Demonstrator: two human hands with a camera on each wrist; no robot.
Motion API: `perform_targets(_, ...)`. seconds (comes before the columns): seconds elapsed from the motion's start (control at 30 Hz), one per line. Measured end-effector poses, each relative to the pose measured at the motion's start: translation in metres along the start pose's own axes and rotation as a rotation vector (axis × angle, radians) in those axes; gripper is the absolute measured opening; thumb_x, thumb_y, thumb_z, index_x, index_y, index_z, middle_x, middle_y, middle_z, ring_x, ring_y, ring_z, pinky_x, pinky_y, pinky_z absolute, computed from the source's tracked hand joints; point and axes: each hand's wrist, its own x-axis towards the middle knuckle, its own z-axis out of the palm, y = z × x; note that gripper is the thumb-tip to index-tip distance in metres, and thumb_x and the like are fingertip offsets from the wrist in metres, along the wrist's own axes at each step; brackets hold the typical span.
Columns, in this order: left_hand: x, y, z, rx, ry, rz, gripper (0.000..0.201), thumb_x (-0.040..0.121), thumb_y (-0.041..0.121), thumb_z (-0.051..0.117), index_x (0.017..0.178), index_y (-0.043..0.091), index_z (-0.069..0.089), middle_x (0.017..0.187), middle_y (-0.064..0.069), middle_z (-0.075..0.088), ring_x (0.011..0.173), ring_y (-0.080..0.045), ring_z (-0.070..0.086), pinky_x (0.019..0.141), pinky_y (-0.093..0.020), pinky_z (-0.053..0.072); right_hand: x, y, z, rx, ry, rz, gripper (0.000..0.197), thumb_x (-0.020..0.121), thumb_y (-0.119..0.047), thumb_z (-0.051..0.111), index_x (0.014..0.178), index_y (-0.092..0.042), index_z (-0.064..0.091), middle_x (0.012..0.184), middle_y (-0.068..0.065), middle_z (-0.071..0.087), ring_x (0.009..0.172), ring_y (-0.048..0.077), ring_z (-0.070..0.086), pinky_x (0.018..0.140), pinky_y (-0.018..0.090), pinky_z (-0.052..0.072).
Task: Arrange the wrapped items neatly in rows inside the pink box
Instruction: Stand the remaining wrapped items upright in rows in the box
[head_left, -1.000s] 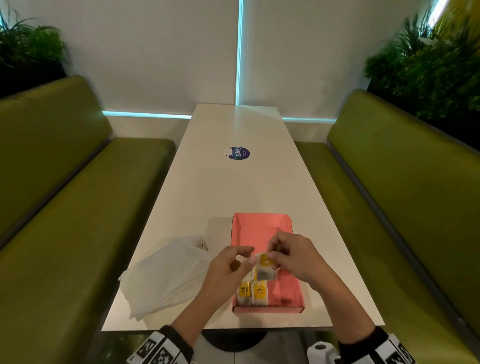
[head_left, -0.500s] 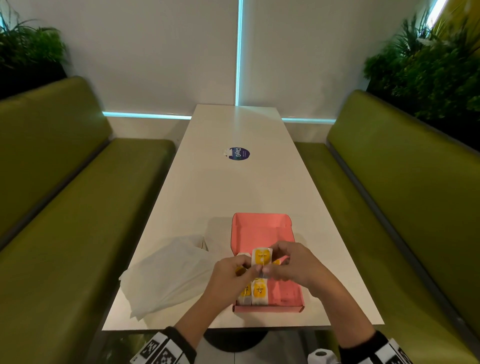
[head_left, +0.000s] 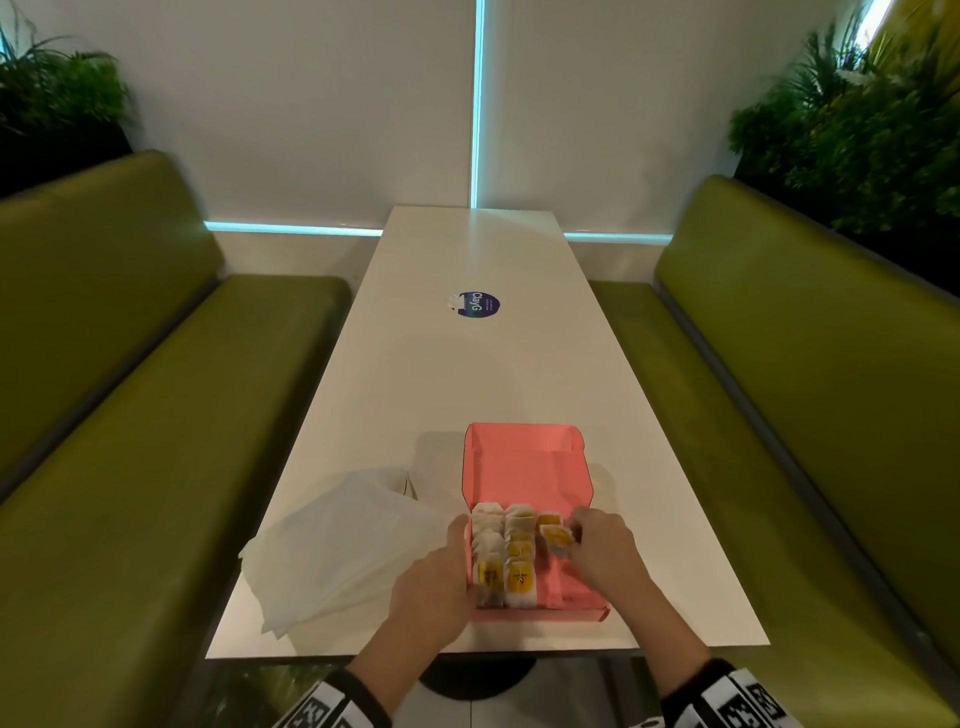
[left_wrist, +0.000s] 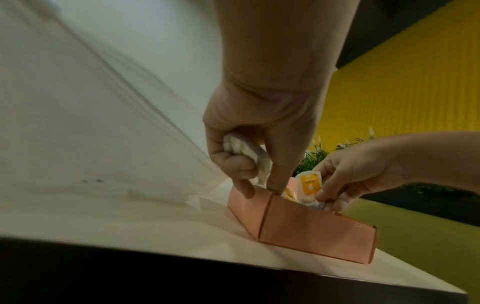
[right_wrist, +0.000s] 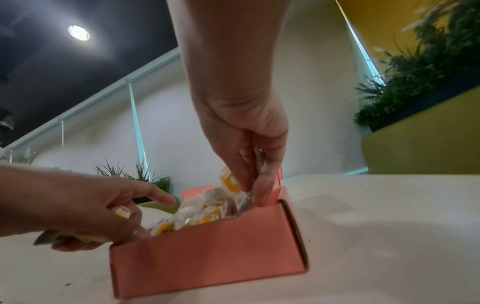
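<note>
Rows of small white wrapped items with yellow labels (head_left: 506, 558) are filling the left side of the open pink cardboard box (head_left: 524, 462), which is sitting at the near end of the long white table (head_left: 467, 374). The right hand (head_left: 602, 553) is pinching one more yellow-labelled packet (head_left: 555, 535) between thumb and fingers and lowering it beside the second row, probably starting a third. The left hand (head_left: 434, 582) is curling its fingers around a crumpled white wrapped item (left_wrist: 246, 152) in its palm while its fingertips are touching the box's left wall, likely steadying it. A crumpled white plastic bag (head_left: 337, 545) is lying just left of the box.
</note>
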Motion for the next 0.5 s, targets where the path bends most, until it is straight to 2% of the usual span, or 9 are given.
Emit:
perform_targets(0.07, 0.000, -0.002, 0.003, 0.011, -0.024, -0.031, 0.060, 0.093, 0.040, 0.049, 0.141, 0.024, 0.017, 0.118, 0.001, 0.059, 0.101, -0.014, 0.060, 0.083, -0.024, 0.046, 0.003, 0.001, 0.009, -0.003, -0.031, 0.010, 0.029, 0.083, -0.025, 0.061, 0.064, -0.023, 0.040, 0.078, 0.001, 0.053, 0.073, 0.018, 0.049, 0.049, 0.018, 0.029)
perform_targets(0.17, 0.004, -0.004, 0.005, 0.045, -0.049, -0.058, 0.060, 0.093, 0.039, 0.049, 0.142, 0.024, 0.018, 0.121, 0.000, 0.057, 0.105, -0.015, 0.059, 0.088, -0.026, 0.047, 0.008, -0.001, 0.018, 0.025, -0.075, 0.015, 0.014, 0.081, -0.025, 0.062, 0.076, -0.017, 0.052, 0.087, 0.005, 0.060, 0.079, 0.020, 0.052, 0.061, 0.023, 0.034)
perform_targets(0.27, 0.004, -0.003, 0.004, 0.068, -0.069, -0.054, 0.061, 0.094, 0.040, 0.048, 0.144, 0.025, 0.017, 0.121, 0.000, 0.057, 0.104, -0.014, 0.059, 0.088, -0.025, 0.048, 0.013, -0.001, 0.024, 0.036, -0.074, 0.040, 0.026, 0.082, -0.021, 0.059, 0.066, -0.022, 0.039, 0.093, 0.009, 0.061, 0.080, 0.019, 0.047, 0.065, 0.024, 0.033)
perform_targets(0.33, 0.003, -0.002, 0.004, 0.082, -0.079, -0.058, 0.063, 0.095, 0.040, 0.046, 0.146, 0.024, 0.013, 0.123, -0.001, 0.057, 0.104, -0.015, 0.060, 0.089, -0.025, 0.048, 0.014, -0.004, 0.027, 0.055, -0.061, 0.074, 0.030, 0.085, -0.017, 0.055, 0.066, -0.025, 0.034, 0.093, 0.008, 0.057, 0.081, 0.020, 0.048, 0.065, 0.025, 0.034)
perform_targets(0.37, 0.003, -0.002, 0.003, 0.088, -0.080, -0.061, 0.064, 0.095, 0.039, 0.046, 0.147, 0.024, 0.011, 0.123, -0.001, 0.057, 0.104, -0.015, 0.060, 0.088, -0.025, 0.047, 0.012, -0.007, 0.028, 0.062, -0.048, 0.096, 0.020, 0.086, -0.017, 0.053, 0.073, -0.023, 0.039, 0.094, 0.007, 0.057, 0.083, 0.021, 0.051, 0.066, 0.025, 0.035)
perform_targets(0.4, 0.002, -0.001, 0.002, 0.094, -0.076, -0.060, 0.065, 0.095, 0.039, 0.045, 0.147, 0.024, 0.009, 0.124, -0.001, 0.057, 0.105, -0.015, 0.060, 0.088, -0.025, 0.047, 0.010, -0.010, 0.029, 0.086, -0.036, 0.113, 0.006, 0.088, -0.018, 0.051, 0.086, -0.019, 0.045, 0.097, 0.009, 0.058, 0.087, 0.024, 0.055, 0.067, 0.027, 0.038)
perform_targets(0.43, 0.002, 0.000, 0.002, 0.095, -0.075, -0.062, 0.066, 0.095, 0.039, 0.046, 0.147, 0.024, 0.008, 0.124, -0.002, 0.057, 0.106, -0.015, 0.059, 0.088, -0.024, 0.046, 0.008, -0.011, 0.032, 0.117, -0.012, 0.130, 0.016, 0.089, -0.019, 0.049, 0.103, -0.013, 0.046, 0.100, 0.011, 0.058, 0.090, 0.026, 0.057, 0.068, 0.028, 0.040)
perform_targets(0.5, 0.002, 0.000, 0.002, 0.082, -0.080, -0.064, 0.066, 0.095, 0.039, 0.047, 0.147, 0.024, 0.009, 0.126, -0.002, 0.056, 0.107, -0.016, 0.058, 0.088, -0.025, 0.046, 0.005, -0.013, 0.036, 0.190, 0.043, 0.158, 0.041, 0.090, -0.019, 0.049, 0.127, -0.007, 0.034, 0.100, 0.012, 0.058, 0.086, 0.026, 0.059, 0.066, 0.030, 0.044)
